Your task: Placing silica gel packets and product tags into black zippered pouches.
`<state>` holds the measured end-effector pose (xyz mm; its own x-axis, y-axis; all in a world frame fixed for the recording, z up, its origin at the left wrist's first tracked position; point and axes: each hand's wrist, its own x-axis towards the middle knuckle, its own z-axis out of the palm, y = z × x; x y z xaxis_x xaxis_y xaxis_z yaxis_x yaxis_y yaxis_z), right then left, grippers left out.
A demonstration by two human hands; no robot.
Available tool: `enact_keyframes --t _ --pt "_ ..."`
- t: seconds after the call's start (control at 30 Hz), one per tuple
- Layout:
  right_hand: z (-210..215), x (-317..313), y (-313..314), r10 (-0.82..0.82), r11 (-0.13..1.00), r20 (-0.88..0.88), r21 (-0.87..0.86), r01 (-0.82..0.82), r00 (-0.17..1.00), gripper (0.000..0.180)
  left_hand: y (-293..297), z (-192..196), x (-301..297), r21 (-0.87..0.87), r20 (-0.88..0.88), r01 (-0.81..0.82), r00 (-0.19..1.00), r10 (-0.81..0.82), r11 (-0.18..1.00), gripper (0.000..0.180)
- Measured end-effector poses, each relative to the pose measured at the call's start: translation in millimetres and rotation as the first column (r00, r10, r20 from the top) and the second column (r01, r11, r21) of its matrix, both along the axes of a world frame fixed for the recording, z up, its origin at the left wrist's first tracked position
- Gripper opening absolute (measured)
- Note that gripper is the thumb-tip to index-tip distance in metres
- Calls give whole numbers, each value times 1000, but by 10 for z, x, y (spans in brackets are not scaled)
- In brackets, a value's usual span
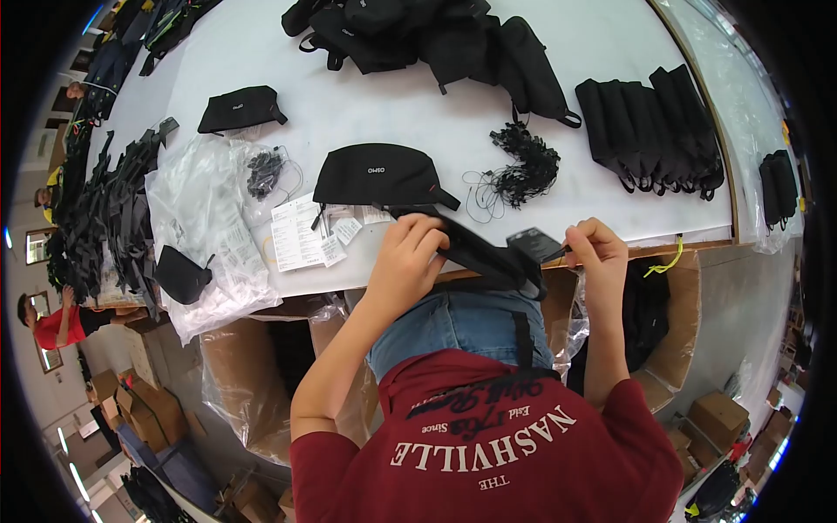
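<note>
My left hand (408, 260) is closed on the edge of a black fabric pouch (484, 254), which hangs tilted at the table's front edge before my body. To its right, my right hand (598, 247) pinches the corner or cord of a black hang tag (534, 244); its fingertips hide which. The tag lies beside the pouch's right end. Just beyond my left hand, another black pouch (375, 176) rests on the white table (418, 105). White paper labels (301, 235) lie next to that pouch, partly under it.
Black bags (418, 39) are heaped at the back, with a row of black pouches (649, 131) at right. A bundle of black tag cords (526, 166), clear plastic bags (209, 227) and black straps (113, 209) also lie there. Lined cardboard boxes (253, 375) stand below the table's edge.
</note>
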<state>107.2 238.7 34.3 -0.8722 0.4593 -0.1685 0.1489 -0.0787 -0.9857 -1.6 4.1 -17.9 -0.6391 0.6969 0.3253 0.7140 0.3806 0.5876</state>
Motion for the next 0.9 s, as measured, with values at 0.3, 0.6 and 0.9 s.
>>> enact_keyframes --t 0.3,0.6,0.9 --pt "-393 241 196 231 816 254 475 -329 939 23 29 -78 49 18 36 163 986 -164 986 28" --pt "-508 498 168 536 364 413 674 -643 736 59 78 -132 25 26 10 157 987 -158 987 28" --pt "-728 511 56 507 592 161 649 -478 847 49 84 197 18 99 43 102 993 -107 990 26"
